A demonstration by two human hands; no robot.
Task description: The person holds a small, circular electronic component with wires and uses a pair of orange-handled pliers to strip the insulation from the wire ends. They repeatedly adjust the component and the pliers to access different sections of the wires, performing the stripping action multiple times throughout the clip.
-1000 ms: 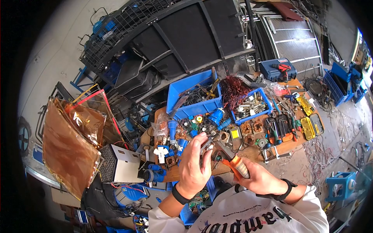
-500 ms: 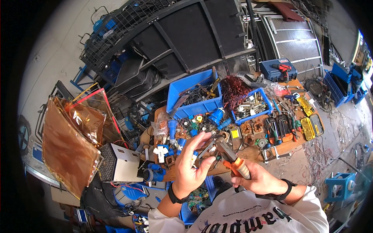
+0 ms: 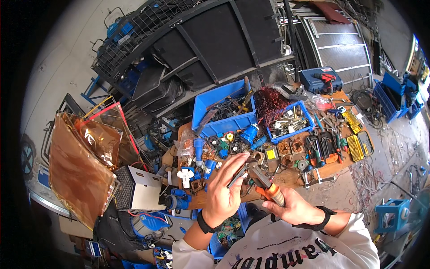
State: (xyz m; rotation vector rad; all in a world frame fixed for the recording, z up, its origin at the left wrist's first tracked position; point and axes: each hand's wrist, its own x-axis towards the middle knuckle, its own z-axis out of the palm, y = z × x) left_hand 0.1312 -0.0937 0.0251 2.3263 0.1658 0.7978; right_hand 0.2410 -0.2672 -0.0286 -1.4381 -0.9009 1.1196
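My right hand [image 3: 295, 207] is wrapped round the orange handles of a pair of pliers [image 3: 271, 193]. Its dark metal jaws point up and left, toward my left hand [image 3: 222, 193]. That hand is raised with its fingers straight and close together, and a thin, flat, dark metal piece [image 3: 237, 176] is pinched against its thumb. The jaws are very near the metal piece; whether they touch it I cannot tell. Beneath both hands lies the wooden workbench [image 3: 291, 178], strewn with small parts.
Behind my hands stand a big blue crate [image 3: 224, 126] of cables and a shallow blue tray [image 3: 293, 134] of metal fittings. Reddish wire [image 3: 271, 105] is heaped between them. Hand tools [image 3: 327, 150] lie to the right, blue plug connectors [image 3: 178, 200] to the left.
My left hand's fingers and thumb have drawn together around the metal piece, which has tilted and shifted slightly. The pliers and my right hand have moved a little left and down.
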